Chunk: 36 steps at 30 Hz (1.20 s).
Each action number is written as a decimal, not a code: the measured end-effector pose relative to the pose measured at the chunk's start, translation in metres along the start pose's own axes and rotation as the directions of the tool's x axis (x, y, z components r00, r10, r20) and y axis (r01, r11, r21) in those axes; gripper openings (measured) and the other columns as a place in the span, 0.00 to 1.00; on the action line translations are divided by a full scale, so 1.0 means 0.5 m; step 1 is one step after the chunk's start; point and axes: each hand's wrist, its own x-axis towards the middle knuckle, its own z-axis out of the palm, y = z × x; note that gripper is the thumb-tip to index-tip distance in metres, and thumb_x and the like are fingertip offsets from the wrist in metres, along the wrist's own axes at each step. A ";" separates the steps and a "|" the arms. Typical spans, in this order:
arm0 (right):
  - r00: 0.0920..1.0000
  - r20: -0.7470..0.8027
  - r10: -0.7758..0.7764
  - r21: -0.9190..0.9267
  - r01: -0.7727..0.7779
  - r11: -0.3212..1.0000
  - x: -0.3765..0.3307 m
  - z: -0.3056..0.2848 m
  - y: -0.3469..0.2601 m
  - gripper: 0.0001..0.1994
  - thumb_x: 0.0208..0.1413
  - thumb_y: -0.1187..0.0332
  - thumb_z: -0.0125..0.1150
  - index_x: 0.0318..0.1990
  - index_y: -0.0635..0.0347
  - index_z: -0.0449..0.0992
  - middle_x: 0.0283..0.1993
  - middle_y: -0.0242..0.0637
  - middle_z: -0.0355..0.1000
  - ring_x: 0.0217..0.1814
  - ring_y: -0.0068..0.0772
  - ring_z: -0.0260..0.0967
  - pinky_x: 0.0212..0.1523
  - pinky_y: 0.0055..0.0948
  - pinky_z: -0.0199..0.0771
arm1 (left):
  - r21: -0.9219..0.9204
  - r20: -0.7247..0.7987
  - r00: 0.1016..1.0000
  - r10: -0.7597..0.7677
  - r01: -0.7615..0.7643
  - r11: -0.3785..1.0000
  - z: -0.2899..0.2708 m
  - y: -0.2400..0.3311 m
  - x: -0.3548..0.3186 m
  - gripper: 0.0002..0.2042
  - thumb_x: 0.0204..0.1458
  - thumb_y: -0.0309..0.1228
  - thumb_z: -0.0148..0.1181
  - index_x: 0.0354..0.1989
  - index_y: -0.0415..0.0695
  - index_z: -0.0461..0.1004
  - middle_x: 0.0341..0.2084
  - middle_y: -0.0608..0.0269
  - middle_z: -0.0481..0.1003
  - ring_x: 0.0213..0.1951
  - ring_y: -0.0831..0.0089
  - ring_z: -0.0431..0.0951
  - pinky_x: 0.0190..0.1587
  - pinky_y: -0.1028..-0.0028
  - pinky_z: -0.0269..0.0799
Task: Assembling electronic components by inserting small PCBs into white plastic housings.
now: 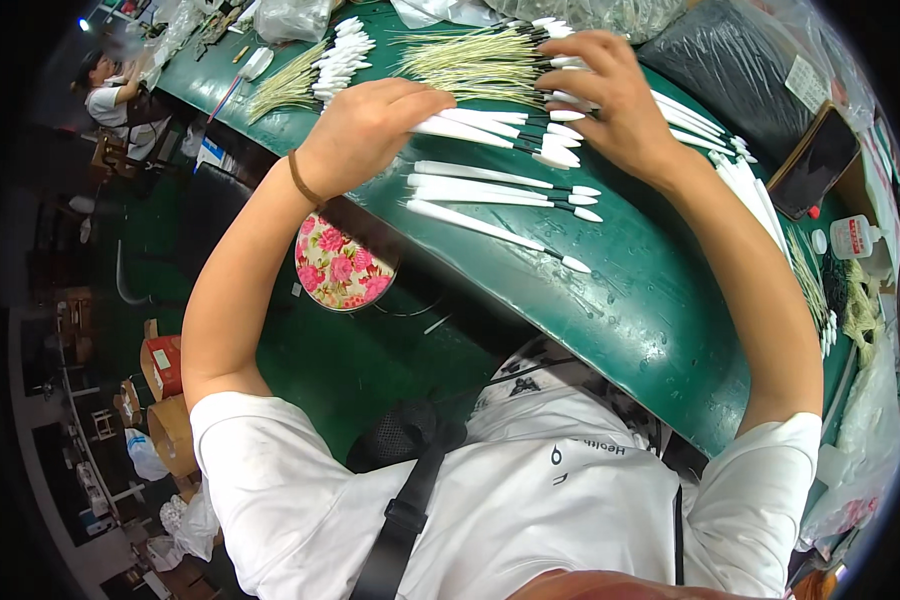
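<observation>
My left hand [375, 128] is closed, thumb and fingers pinching the broad ends of several slender white sticks [465, 130] with black necks and pointed white tips. Curled over the white tips of a pale yellow-green bundle of thin stems [475, 65] is my right hand [615, 100], its fingers apart and touching the tips. Whether it grips one of them is hard to make out. Nearer me on the green table [610, 290], a few more white sticks [485, 190] lie side by side. A second stem bundle [290, 85] with white tips rests to the left.
At the right are more white sticks [750, 190], a dark phone [818, 160] and a small white bottle [852, 238]. A black plastic-wrapped bundle [730, 70] sits at the back. Below the table edge stands a flowered stool [342, 265]. Another person [120, 100] sits far left.
</observation>
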 end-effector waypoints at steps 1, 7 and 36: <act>0.997 -0.081 -0.010 -0.038 0.007 0.999 -0.004 -0.009 0.009 0.11 0.44 0.72 0.65 0.37 0.54 0.77 0.51 0.34 0.68 0.58 0.41 0.59 0.58 0.39 0.60 | 0.021 0.004 1.000 0.009 -0.009 1.000 0.004 0.000 0.000 0.15 0.41 0.17 0.54 0.41 0.41 0.74 0.33 0.56 0.76 0.36 0.59 0.77 0.39 0.67 0.74; 0.956 -0.231 0.182 -0.044 -0.198 0.979 -0.066 -0.098 0.020 0.06 0.47 0.70 0.65 0.34 0.56 0.79 0.46 0.33 0.73 0.51 0.38 0.65 0.53 0.33 0.62 | 0.017 0.051 0.999 0.015 -0.016 1.000 0.024 0.002 0.010 0.17 0.42 0.15 0.52 0.43 0.39 0.72 0.37 0.53 0.76 0.40 0.56 0.76 0.41 0.66 0.73; 0.906 -0.117 0.407 0.049 -0.404 0.914 -0.162 -0.191 -0.084 0.04 0.50 0.75 0.62 0.34 0.62 0.78 0.42 0.35 0.73 0.48 0.33 0.67 0.50 0.29 0.64 | 0.154 0.175 0.985 0.000 -0.028 0.988 0.044 0.024 0.004 0.18 0.45 0.20 0.52 0.48 0.38 0.69 0.44 0.53 0.74 0.45 0.58 0.75 0.47 0.67 0.72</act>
